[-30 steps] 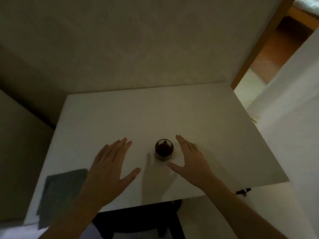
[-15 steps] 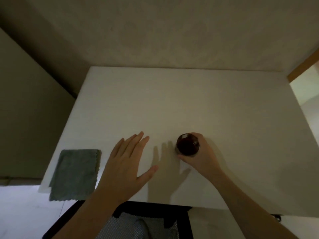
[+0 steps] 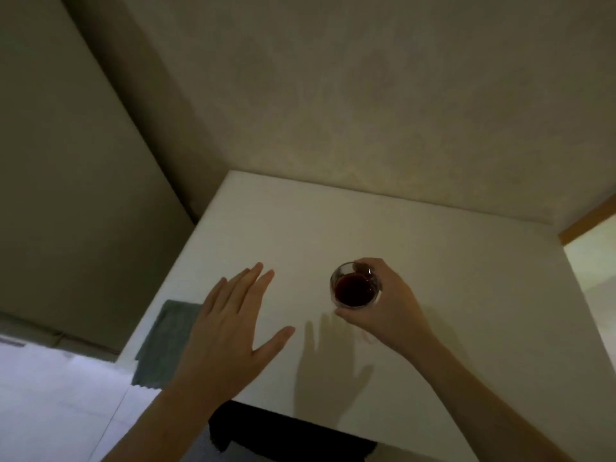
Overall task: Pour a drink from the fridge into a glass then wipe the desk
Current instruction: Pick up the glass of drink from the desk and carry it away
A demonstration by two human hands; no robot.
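Observation:
A small clear glass (image 3: 355,285) holding a dark red drink is in the middle of the white desk (image 3: 450,261), seen from above. My right hand (image 3: 386,308) grips it, fingers and thumb curled round its side. A faint red ring marks the desk just below that hand. Whether the glass is lifted off the desk or standing on it I cannot tell. My left hand (image 3: 230,331) hovers flat over the desk's left part, fingers straight and spread, holding nothing. A grey-green cloth (image 3: 163,341) lies at the desk's left front corner, partly hidden behind my left hand.
The desk stands in a corner, with beige walls (image 3: 333,95) behind it and to its left. A dark chair (image 3: 286,438) shows under the front edge. A wooden door frame (image 3: 586,221) and a bright floor lie at the right.
My right hand closed round the glass, which now appears higher and closer to the camera. The view swung right and up. My left hand stayed flat over the desk.

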